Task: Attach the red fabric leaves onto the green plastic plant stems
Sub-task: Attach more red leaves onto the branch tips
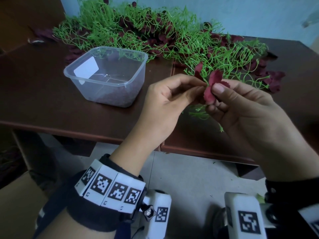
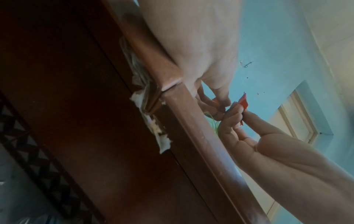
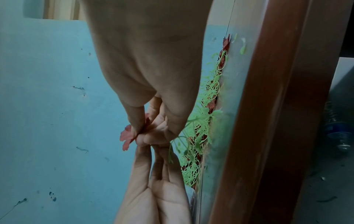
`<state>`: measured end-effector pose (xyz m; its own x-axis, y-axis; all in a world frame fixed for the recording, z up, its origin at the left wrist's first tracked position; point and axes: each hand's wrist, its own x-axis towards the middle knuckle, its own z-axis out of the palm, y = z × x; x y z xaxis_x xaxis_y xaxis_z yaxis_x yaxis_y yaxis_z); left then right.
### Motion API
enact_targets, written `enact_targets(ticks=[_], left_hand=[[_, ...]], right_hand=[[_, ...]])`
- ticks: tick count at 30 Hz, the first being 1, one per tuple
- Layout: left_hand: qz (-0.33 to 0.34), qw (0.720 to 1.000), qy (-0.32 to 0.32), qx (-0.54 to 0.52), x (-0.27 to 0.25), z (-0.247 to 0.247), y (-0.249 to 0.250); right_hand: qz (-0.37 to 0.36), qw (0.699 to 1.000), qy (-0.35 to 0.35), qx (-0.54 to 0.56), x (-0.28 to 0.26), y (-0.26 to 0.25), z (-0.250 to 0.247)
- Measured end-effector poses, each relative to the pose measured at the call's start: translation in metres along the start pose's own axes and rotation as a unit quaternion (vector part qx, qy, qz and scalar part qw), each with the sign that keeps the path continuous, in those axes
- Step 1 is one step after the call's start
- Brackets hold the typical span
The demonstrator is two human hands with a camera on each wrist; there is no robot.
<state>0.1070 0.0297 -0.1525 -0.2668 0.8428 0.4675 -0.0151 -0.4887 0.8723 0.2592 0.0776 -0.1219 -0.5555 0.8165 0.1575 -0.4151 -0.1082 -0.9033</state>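
Both hands are meeting above the brown table (image 1: pixel 51 94), nearer its front edge than the clear tub (image 1: pixel 105 75). Right hand (image 1: pixel 241 107) is pinching a red fabric leaf (image 1: pixel 211 88) between thumb and forefinger; left hand (image 1: pixel 165 100) is pinching a green stem (image 1: pixel 204 77), its tip pointing at the leaf's middle. Red scraps are lying in the tub. Behind it, tangled stems (image 1: pixel 138 31) are lying heaped.

Right hand (image 1: pixel 241 107) hides where stem (image 1: pixel 205 78) meets red leaf (image 1: pixel 211 90).
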Motion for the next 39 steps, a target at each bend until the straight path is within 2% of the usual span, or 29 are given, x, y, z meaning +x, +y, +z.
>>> enact_targets(ticks=[7, 15, 23, 32, 39], left_hand=[[0.004, 0.999, -0.017, 0.032, 0.002, -0.001, -0.001], [-0.001, 0.999, -0.026, 0.02, 0.001, -0.001, 0.0], [0.023, 0.998, -0.034, 0.045, 0.001, -0.003, 0.0], [0.023, 0.998, -0.013, 0.05, -0.001, -0.003, 0.002], [0.013, 0.999, -0.017, 0.031, -0.001, -0.001, 0.002]], right_hand=[[0.027, 1.0, -0.003, -0.001, 0.002, 0.001, 0.0], [0.069, 0.997, -0.01, -0.019, 0.002, -0.001, -0.002], [0.092, 0.996, 0.007, -0.005, 0.001, 0.0, 0.0], [0.135, 0.986, 0.04, 0.086, 0.0, 0.002, 0.007], [0.144, 0.985, 0.038, 0.089, 0.001, 0.001, 0.009]])
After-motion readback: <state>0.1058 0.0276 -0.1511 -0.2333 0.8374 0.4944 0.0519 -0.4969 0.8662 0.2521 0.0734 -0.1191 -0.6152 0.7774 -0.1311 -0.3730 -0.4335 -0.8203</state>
